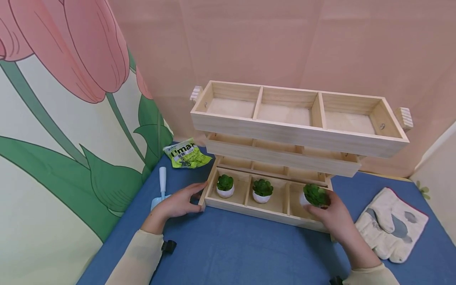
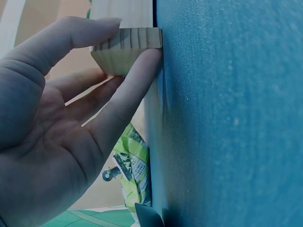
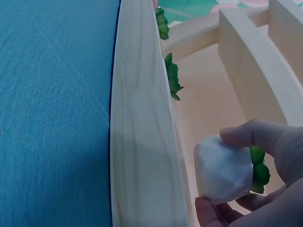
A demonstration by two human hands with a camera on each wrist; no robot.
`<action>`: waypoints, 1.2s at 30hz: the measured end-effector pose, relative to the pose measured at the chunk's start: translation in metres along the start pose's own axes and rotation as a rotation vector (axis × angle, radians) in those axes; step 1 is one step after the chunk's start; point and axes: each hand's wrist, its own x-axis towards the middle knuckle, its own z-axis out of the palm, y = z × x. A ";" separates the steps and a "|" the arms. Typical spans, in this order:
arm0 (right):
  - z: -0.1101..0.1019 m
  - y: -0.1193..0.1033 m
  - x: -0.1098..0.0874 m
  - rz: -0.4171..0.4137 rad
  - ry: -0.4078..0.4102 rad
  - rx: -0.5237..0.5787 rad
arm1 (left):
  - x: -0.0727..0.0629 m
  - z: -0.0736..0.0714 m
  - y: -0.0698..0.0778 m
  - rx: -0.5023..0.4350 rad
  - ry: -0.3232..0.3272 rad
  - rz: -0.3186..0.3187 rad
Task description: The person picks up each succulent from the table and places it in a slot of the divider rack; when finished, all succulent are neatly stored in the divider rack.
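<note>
A tiered wooden planter stand (image 1: 299, 134) has its lowest tray split into three compartments. One small potted succulent (image 1: 225, 186) sits in the left compartment and another potted succulent (image 1: 262, 190) in the middle one. My right hand (image 1: 336, 215) grips a third potted succulent (image 3: 225, 170) by its white faceted pot, over the right compartment, with the pot tilted in the right wrist view. At the tray's left end, my left hand (image 1: 181, 202) holds the wooden corner (image 2: 127, 49) between thumb and fingers.
Left of the stand lie a green bag (image 1: 187, 154) marked U'max, with a clip on it, and a light-blue trowel (image 1: 162, 186). White work gloves (image 1: 392, 225) rest at the right. The upper trays (image 1: 299, 122) overhang the lowest one from behind.
</note>
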 end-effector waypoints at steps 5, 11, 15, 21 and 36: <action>0.005 -0.001 0.006 -0.003 0.012 -0.009 | 0.000 0.000 -0.001 0.001 0.002 -0.003; 0.009 -0.003 0.012 0.033 -0.017 0.002 | 0.002 0.001 -0.002 0.004 0.008 0.003; 0.013 -0.002 0.016 0.037 -0.022 0.013 | 0.002 0.002 -0.002 0.004 0.010 -0.002; 0.019 0.004 0.024 0.022 -0.002 -0.028 | 0.001 0.001 -0.002 0.016 0.011 -0.005; 0.025 0.005 0.037 -0.002 -0.005 -0.126 | 0.000 0.001 -0.002 0.010 0.008 -0.010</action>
